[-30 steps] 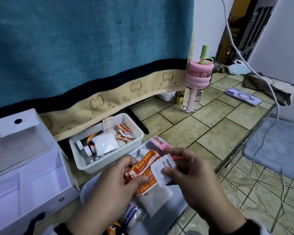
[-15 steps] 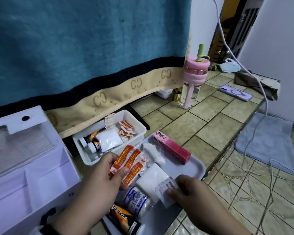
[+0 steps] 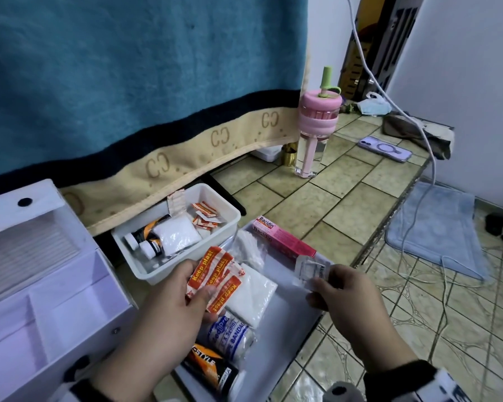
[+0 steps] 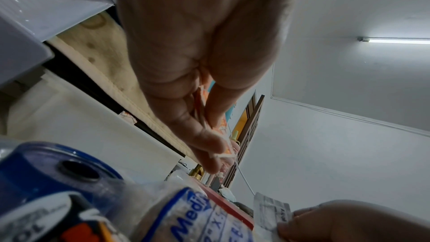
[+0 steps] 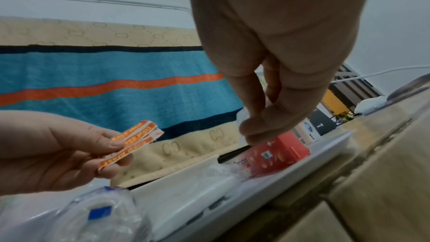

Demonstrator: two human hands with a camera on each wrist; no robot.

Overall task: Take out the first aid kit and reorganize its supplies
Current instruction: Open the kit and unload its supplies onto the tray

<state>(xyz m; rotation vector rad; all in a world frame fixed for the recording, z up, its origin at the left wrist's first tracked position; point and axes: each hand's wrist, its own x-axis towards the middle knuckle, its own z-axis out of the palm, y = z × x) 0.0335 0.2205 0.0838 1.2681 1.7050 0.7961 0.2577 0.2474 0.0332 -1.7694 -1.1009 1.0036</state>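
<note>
- Left hand, lower centre of the head view: thumb and fingers pinch a fanned bundle of orange-and-white plaster strips, held above the tray.
- Right hand, lower right of centre: fingertips pinch a small white sachet by its lower edge, above the tray's right part; its print is too blurred to read.
- Tray, lower centre: holds a pink box along its upper edge, a crumpled clear bag beside the box, a white gauze pack, a wrapped bandage roll and a black-and-orange tube at the lower end.
- White tub, centre, just above and left of the tray: contains two small bottles, a white pack and loose orange plasters.
- First aid kit, left edge: a white case with the lid raised and its compartments exposed.
- Upper right, on the tiled ledge: a pink water bottle and a phone, well apart from the tray.
- A blue towel hangs across the upper left.
</note>
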